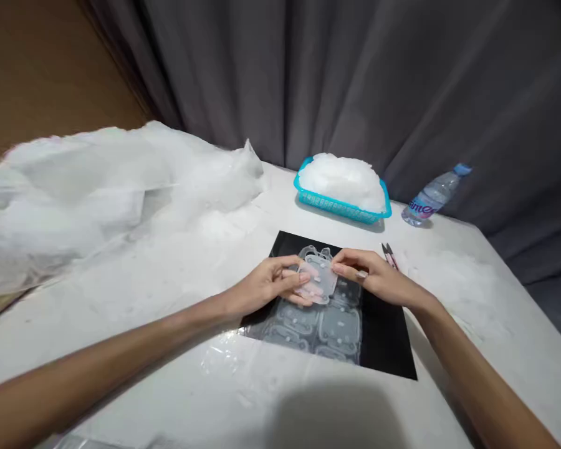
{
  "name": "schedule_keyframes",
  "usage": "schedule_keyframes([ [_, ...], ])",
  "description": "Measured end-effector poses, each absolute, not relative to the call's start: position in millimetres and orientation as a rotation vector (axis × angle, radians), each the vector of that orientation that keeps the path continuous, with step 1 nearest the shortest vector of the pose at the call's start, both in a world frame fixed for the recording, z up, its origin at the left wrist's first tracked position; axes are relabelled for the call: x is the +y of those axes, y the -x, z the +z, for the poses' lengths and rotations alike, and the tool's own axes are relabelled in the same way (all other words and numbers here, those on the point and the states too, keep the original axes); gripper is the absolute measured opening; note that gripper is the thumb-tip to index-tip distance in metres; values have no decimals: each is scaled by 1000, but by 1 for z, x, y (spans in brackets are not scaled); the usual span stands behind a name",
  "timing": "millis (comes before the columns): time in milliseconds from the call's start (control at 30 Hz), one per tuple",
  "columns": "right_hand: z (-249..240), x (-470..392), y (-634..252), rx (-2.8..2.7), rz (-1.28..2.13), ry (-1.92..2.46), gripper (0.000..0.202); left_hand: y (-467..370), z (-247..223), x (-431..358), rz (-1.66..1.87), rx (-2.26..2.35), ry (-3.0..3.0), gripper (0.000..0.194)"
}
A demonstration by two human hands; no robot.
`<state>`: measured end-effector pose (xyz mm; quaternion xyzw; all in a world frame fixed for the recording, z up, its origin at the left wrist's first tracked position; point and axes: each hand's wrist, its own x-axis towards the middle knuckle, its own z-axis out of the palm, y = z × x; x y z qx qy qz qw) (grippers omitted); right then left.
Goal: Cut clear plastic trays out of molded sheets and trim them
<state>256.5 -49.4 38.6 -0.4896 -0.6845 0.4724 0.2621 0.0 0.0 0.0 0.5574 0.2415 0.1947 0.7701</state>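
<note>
My left hand (280, 282) holds a thin translucent piece of plastic (321, 275), shaped like a square with rounded corners, between thumb and fingers. At its upper right edge, the fingertips of my right hand (371, 272) are pinched together on the same piece. Both hands are above a black sheet (388, 343) that lies on the table. Several similar clear rounded pieces (339, 325) lie in rows on that sheet, partly covered by the hands. A pointed tool with dark tips (389, 254) shows behind my right hand, its lower part hidden.
White plastic bags (121, 187) are heaped along the left of the white table (206, 399). A blue basket (341, 209) piled with white material stands at the back. To its right is a water bottle (432, 198). More filmy clear plastic (458, 284) lies at right, and a grey curtain (346, 81) hangs behind.
</note>
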Motion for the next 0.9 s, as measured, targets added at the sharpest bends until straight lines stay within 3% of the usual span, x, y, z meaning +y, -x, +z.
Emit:
schedule_keyframes([
  [567, 36, -45, -261, -1909, 1110, 1339, 29, 0, 3, 2, 468, 481, -1288, 25],
  [900, 37, -46, -260, -1926, 1067, 1393, 12, -1, 4, 1, 477, 482, -1299, 26],
])
